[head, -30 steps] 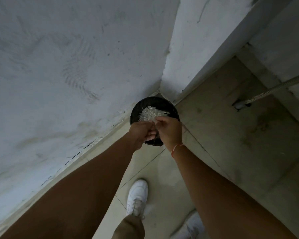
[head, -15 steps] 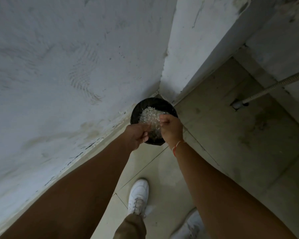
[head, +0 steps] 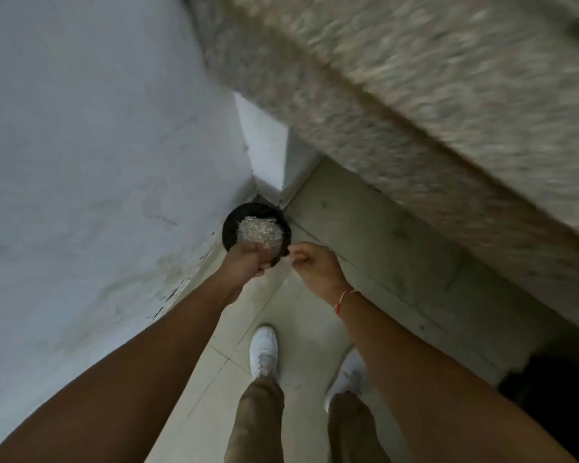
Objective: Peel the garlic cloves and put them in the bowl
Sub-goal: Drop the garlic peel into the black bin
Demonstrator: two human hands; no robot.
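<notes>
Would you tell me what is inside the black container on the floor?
The black container holds a heap of pale papery scraps. The left hand covers its near edge, and whatever lies beneath the heap is hidden.

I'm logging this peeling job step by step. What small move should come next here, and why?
Probably the right hand drops whatever it pinches into the black bin. Its fingers are curled near the rim, just off to the side, and the bin already holds a heap of pale skins. The left hand is at the near rim; its grip is unclear.
</notes>
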